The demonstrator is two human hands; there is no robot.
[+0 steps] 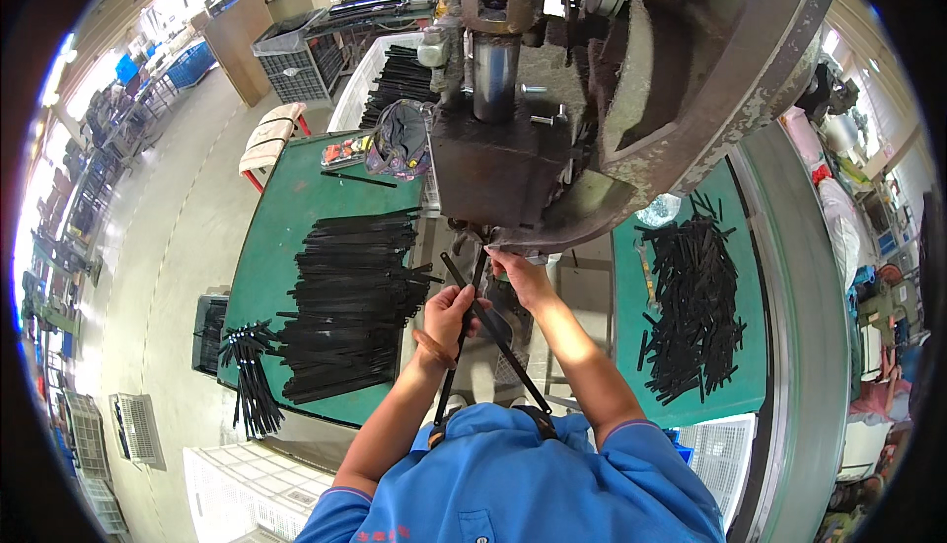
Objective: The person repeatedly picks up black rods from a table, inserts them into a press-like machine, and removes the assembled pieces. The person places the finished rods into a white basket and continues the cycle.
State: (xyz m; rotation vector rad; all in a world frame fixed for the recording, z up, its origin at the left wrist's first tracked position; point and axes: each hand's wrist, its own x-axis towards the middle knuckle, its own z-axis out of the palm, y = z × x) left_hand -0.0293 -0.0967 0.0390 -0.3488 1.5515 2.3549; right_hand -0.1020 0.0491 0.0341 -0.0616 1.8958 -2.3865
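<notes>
In front of the press head [503, 163], my left hand [450, 314] is closed around two long, narrow black strips that cross each other. One black strip [511, 361] slants down to the right, with what looks like a hole near its upper end. The other black strip [447, 393] runs from under the press down toward my lap. My right hand [520, 275] is closed in a pinch at that second strip's upper end, right below the press head. The tooling there is mostly hidden by the press and my fingers.
A wide stack of black strips [345, 296] covers the left green table [261, 247]. A bundle [251, 370] hangs over its near edge. Shorter black pieces [695, 301] are heaped on the right green table [636, 346]. The press's heavy curved frame [730, 99] looms above right.
</notes>
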